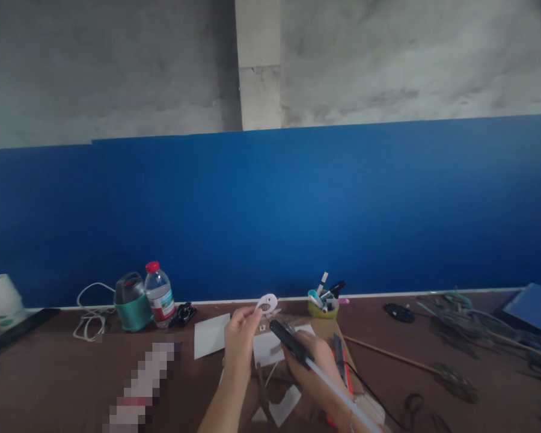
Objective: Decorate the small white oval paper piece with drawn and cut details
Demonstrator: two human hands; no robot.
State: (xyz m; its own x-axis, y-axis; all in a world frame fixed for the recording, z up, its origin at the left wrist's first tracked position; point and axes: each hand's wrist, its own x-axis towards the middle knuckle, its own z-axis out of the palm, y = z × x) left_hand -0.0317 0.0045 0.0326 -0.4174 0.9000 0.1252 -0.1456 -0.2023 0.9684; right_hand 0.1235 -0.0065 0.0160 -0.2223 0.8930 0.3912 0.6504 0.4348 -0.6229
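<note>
My left hand [240, 331] pinches a small white bird-shaped cutout [265, 299] by its edge, raised above the desk. My right hand [320, 358] is wrapped round a black hot glue gun [291, 341], its front end just below and right of the cutout. A long whitish glue stick [338, 391] sticks out of the gun's back. Beneath the hands are white paper [267, 350] and a curved paper scrap [286, 406]. Whether the gun's tip touches the cutout is too small to tell.
A pen holder [323, 310] with several markers stands behind my right hand. A red-and-black utility knife [341, 358] lies right of that hand. Left stand a water bottle [160, 296] and a teal container [134, 313]. Dried stems [469, 328] lie right, near a black mouse [399, 312].
</note>
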